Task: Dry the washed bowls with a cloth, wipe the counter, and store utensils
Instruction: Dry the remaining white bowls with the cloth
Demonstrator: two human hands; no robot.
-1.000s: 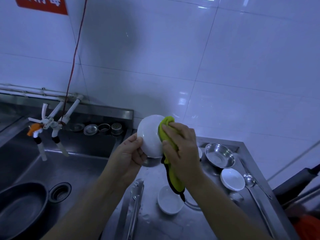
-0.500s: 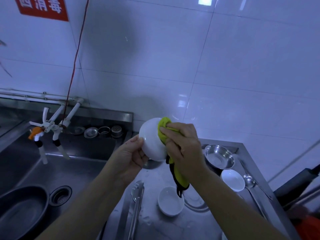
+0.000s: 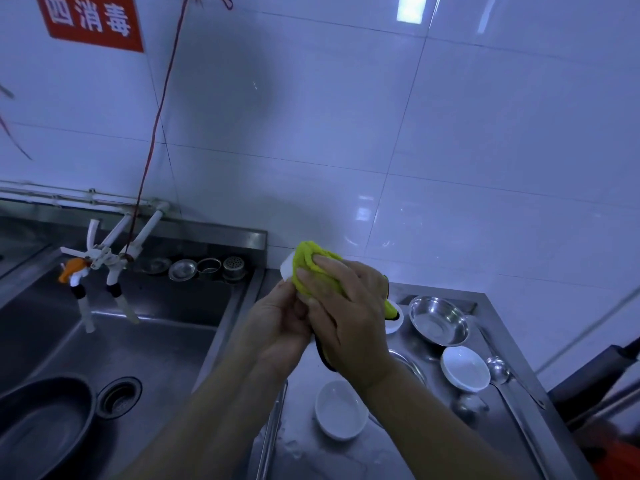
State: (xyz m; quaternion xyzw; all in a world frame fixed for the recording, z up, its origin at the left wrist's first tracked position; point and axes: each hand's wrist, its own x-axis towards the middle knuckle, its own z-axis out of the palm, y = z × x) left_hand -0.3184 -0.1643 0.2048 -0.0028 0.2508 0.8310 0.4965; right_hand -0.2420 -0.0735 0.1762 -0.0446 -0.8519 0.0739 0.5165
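A white bowl [image 3: 286, 268] is held up above the steel counter [image 3: 433, 441], almost fully hidden; only a sliver of its rim shows at the upper left. My left hand [image 3: 277, 327] grips it from below. My right hand [image 3: 346, 313] presses a yellow-green cloth [image 3: 311, 268] over the bowl, and the cloth's dark-edged tail hangs under my palm. On the counter lie a white bowl [image 3: 341, 414], a second white bowl [image 3: 464, 368], a steel bowl [image 3: 438, 323] and a ladle [image 3: 498, 370].
A steel sink [image 3: 138, 341] lies to the left with a dark pan [image 3: 41, 424], a drain and white taps [image 3: 104, 271] above it. Strainers [image 3: 204, 268] sit on the sink's back ledge. Steel tongs [image 3: 272, 427] lie along the counter's left edge. The tiled wall stands behind.
The cloth has spread over the bowl, which now shows only a sliver. Both hands have closed together around it and shifted slightly.
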